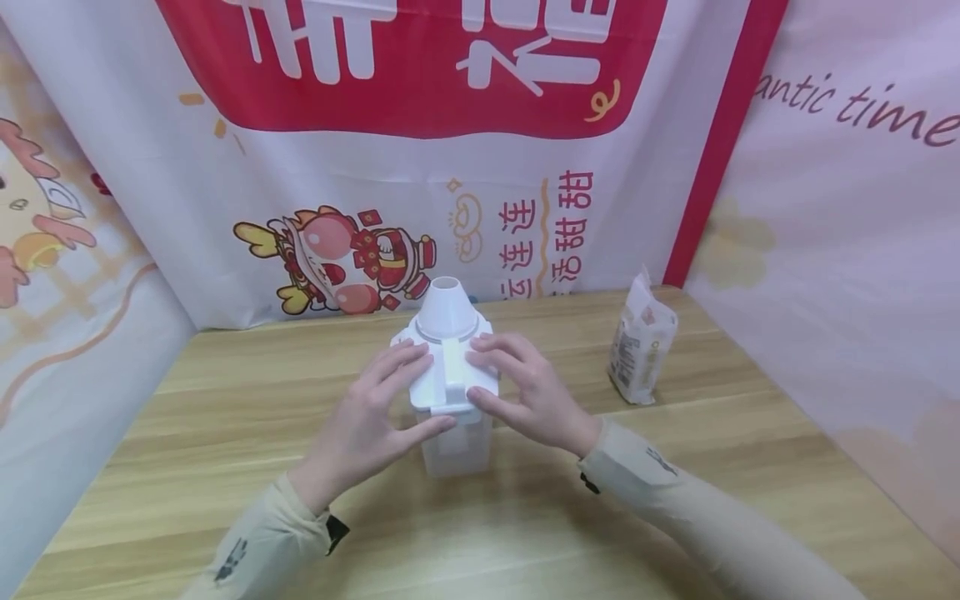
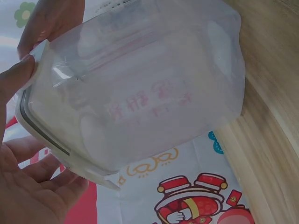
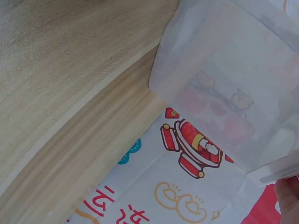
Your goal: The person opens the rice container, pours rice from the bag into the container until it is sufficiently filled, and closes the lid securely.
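Note:
A translucent plastic storage container point(image 1: 456, 454) stands on the table with a white lid point(image 1: 427, 390) on top. At the lid's back rises a white cone-shaped piece point(image 1: 446, 315), and a raised white bar point(image 1: 453, 362) runs forward from it. My left hand point(image 1: 363, 429) rests its fingers on the lid's left side, thumb along the front edge. On the right side, my right hand point(image 1: 536, 396) touches the lid beside the bar with fingertips and thumb. The left wrist view shows the see-through body point(image 2: 140, 93) and fingers around the lid's rim point(image 2: 49, 137); no contents show.
To the right stands a white printed soft packet point(image 1: 641, 346) on the wooden table point(image 1: 262, 392). Behind it hangs a printed cloth point(image 1: 360, 167), with more cloth at the left and right sides. The table's back edge meets the cloth close behind the container.

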`<state>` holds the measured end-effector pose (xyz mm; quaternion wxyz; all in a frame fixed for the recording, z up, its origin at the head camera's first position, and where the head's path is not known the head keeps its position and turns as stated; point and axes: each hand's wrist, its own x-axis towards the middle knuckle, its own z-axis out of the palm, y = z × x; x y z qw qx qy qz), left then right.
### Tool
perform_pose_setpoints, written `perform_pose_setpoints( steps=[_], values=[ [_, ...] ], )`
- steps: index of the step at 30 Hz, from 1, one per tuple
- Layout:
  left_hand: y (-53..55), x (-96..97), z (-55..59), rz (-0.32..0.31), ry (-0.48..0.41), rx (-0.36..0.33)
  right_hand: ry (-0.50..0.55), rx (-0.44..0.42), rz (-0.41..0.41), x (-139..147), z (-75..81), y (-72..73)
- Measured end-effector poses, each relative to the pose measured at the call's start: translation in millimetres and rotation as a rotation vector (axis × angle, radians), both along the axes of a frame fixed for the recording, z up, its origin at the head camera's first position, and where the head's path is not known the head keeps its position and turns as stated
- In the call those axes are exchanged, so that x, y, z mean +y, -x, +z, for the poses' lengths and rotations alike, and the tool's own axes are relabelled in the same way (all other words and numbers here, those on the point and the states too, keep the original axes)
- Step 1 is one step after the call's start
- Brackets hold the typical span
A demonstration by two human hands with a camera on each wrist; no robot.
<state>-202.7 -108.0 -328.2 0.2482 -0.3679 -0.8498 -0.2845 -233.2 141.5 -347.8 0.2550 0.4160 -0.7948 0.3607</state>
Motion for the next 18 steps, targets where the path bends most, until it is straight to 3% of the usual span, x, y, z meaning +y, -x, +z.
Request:
perform_pose_setpoints(
  steps=[7,18],
  values=[
    [0.3,0.1,-3.2,-0.021,-0.024,0.006,-0.013,-0.003,-0.011,-0.6,0.3,-1.4],
    [-2.0,-3.1,-9.2,0.004,-0.029,-0.014,-0.025,0.016,-0.003,-3.6,2.6,-2.2]
  ],
)
